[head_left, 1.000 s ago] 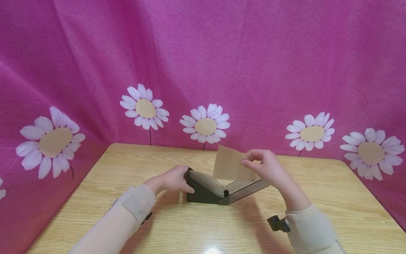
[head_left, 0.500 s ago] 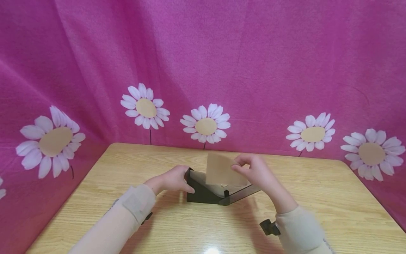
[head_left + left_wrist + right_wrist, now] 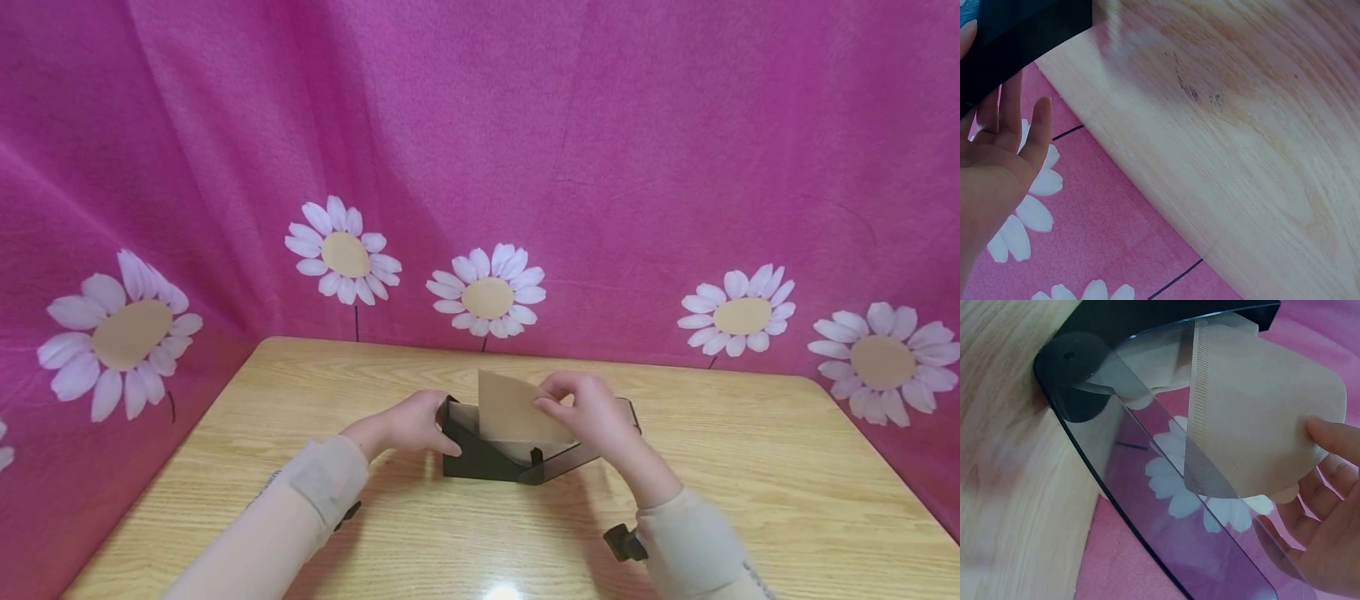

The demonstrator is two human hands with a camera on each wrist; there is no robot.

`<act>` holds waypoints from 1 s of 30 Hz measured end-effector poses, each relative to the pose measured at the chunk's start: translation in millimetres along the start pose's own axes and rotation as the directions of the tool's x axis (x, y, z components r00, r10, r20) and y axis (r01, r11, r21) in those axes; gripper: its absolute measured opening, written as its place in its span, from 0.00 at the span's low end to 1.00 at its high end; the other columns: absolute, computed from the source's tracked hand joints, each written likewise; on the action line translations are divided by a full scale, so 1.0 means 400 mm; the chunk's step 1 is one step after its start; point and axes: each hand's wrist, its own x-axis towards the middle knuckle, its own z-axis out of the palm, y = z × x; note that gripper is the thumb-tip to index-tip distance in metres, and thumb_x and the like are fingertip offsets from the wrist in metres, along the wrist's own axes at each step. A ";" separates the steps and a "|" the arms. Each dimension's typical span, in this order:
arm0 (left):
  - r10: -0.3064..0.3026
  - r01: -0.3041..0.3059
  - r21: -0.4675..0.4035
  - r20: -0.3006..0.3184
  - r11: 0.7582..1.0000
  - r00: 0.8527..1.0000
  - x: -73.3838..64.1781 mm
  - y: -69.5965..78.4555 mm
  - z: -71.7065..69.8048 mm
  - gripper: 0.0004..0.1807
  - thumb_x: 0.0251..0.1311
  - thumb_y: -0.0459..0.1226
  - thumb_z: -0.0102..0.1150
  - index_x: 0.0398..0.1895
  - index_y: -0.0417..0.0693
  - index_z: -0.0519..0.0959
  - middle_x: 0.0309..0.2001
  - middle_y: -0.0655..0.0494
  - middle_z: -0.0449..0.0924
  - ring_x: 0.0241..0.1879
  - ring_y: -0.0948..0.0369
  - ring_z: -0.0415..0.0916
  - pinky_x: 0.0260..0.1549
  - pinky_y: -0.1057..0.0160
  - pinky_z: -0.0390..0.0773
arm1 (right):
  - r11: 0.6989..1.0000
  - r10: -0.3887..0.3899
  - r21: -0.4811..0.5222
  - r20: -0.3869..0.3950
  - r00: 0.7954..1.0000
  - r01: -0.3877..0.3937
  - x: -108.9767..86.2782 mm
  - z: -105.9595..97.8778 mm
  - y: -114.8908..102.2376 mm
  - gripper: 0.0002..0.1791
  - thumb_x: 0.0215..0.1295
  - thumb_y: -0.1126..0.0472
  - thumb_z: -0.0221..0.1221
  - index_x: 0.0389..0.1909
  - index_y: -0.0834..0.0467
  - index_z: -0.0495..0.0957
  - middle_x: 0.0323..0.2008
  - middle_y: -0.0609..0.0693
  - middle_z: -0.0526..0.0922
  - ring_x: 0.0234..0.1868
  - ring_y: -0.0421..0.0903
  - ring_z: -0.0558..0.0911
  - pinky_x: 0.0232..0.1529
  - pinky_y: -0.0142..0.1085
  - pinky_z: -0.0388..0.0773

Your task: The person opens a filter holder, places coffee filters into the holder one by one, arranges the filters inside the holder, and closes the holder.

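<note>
Paper coffee filter [image 3: 517,410], brown and flat, stands tilted above the open top of a black filter holder [image 3: 480,460], held up by the right hand [image 3: 588,414]. That hand pinches the filter's right edge between thumb and finger. The right wrist view shows a crimped seam along one side of the paper and a corner seen through the clear lid. Whether the filter touches the papers below it cannot be told.

The left hand [image 3: 408,427] grips the left end of the holder, thumb on the near side and fingers on the far side; in the left wrist view one finger stands apart from the others, free of the black wall. The holder rests on a light wood-grain table [image 3: 450,542], and its transparent lid [image 3: 573,461], hinged at the holder's right end, stands open and slopes up to the right, under the right hand. More filter papers [image 3: 1160,365] lie inside the holder.

Pale sleeves [image 3: 690,542] cover both forearms, and a small black device [image 3: 625,543] sits at the right wrist. On the far side and to the left and right hangs a magenta curtain [image 3: 637,167] printed with white daisies [image 3: 487,298].
</note>
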 end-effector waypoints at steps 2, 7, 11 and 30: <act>-0.001 0.001 -0.001 0.000 1.000 1.000 0.000 0.000 -0.001 0.17 0.43 0.33 0.72 0.34 0.43 0.74 0.31 0.57 0.74 0.30 0.64 0.67 0.31 0.67 0.71 | 1.000 -0.016 0.008 -0.005 1.000 0.016 0.001 0.008 0.002 0.02 0.57 0.65 0.62 0.28 0.59 0.82 0.27 0.49 0.83 0.32 0.40 0.77 0.35 0.36 0.73; -0.007 0.007 -0.003 0.002 1.000 1.000 0.001 0.000 -0.001 0.17 0.43 0.33 0.72 0.34 0.43 0.73 0.30 0.57 0.74 0.30 0.63 0.66 0.31 0.67 0.70 | 0.999 -0.049 -0.005 -0.019 0.999 0.049 0.003 0.027 0.004 0.02 0.57 0.66 0.62 0.26 0.60 0.81 0.27 0.50 0.83 0.31 0.41 0.78 0.37 0.42 0.76; -0.001 0.001 -0.001 -0.001 1.000 1.000 0.001 -0.001 -0.001 0.17 0.43 0.33 0.72 0.33 0.43 0.73 0.30 0.57 0.73 0.30 0.63 0.66 0.31 0.67 0.70 | 0.999 -0.036 -0.021 -0.011 0.999 0.035 0.005 0.040 0.006 0.03 0.56 0.66 0.62 0.25 0.59 0.81 0.25 0.48 0.82 0.31 0.41 0.78 0.38 0.42 0.75; 0.027 -0.027 -0.019 -0.004 0.999 1.000 0.000 0.000 0.002 0.18 0.42 0.32 0.71 0.36 0.42 0.73 0.29 0.58 0.71 0.28 0.64 0.65 0.29 0.68 0.69 | 1.000 -0.008 -0.014 0.033 0.999 0.008 0.002 0.087 0.003 0.04 0.56 0.64 0.62 0.23 0.56 0.80 0.24 0.45 0.80 0.30 0.37 0.75 0.35 0.32 0.71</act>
